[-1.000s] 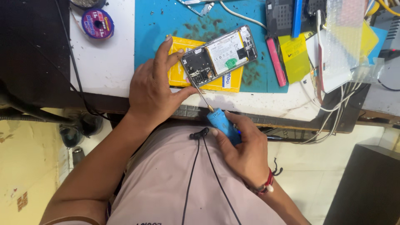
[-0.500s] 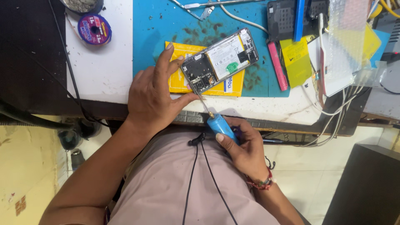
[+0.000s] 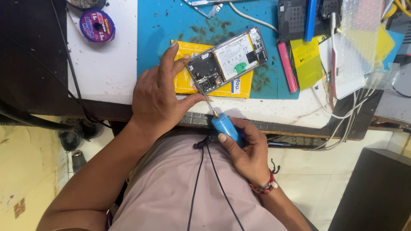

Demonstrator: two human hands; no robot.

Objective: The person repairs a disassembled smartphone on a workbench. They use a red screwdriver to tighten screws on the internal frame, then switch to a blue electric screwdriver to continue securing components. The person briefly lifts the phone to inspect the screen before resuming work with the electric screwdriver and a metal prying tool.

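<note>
Little moved; left hand (image 3: 160,102) steadies opened phone (image 3: 227,60) | right hand (image 3: 246,149) clamps blue screwdriver (image 3: 224,128), tip seemingly inside

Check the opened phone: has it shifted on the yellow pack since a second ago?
No. The opened phone lies at the same angle across the yellow pack on the blue mat; the left hand still steadies its end.

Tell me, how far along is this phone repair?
Done: the phone already has its back cover off, with battery and circuit board bare. In hand: the left hand steadies the phone's lower end on a yellow packet, while the right hand works a blue-handled screwdriver, tip at the board. Left: the phone is open, so closing up isn't done.
</note>
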